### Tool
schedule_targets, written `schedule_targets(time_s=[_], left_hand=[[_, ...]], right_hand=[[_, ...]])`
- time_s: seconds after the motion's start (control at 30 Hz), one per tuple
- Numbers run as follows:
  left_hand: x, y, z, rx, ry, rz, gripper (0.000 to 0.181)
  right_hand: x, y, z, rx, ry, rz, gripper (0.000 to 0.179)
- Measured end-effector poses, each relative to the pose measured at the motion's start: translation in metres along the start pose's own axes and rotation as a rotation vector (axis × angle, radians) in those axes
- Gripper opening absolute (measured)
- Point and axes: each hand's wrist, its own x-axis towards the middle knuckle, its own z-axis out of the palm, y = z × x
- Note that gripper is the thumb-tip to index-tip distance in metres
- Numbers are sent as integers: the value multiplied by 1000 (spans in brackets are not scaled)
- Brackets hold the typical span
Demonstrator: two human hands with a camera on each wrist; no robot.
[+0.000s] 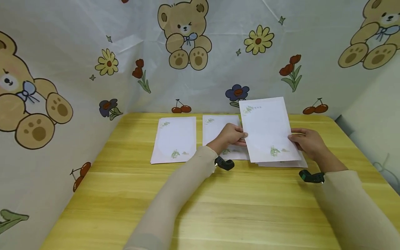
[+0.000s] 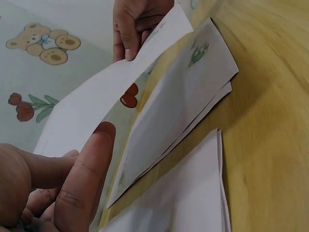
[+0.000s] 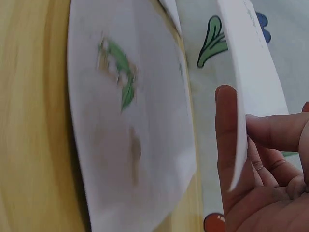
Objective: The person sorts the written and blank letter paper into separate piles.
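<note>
Both hands hold up a white sheet of paper [image 1: 265, 128] with a small green plant print at its upper left and lower right. My left hand [image 1: 230, 134] pinches its left edge between thumb and fingers. On the opposite edge, my right hand [image 1: 307, 141] grips it the same way, with the thumb on the near face and fingers behind, as the right wrist view shows. Beneath the raised sheet lies a stack of like sheets [image 3: 130, 145], mostly covered by it in the head view. In the left wrist view the held sheet [image 2: 91, 96] bows slightly above the table.
Two more groups of printed sheets lie on the wooden table [image 1: 250, 208]: a left stack [image 1: 175, 139] and a middle stack [image 1: 215, 130], partly behind the left hand. A cloth [image 1: 218, 80] with bears and flowers hangs along the back and left side.
</note>
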Motion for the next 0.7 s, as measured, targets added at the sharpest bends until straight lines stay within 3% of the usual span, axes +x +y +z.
schedule_targets(time_s=[0.17,0.37,0.7], left_hand=[[8,-1,18,-6,-8,-2,38],[22,-9,34,-55,10,-20,18],[21,-11,40,-55,6,-76,18]], right_hand=[[2,19,-12,-9,25,16,62],[3,35,-18,-12,42,64,63],[2,45,-20,-39,91,97,59]])
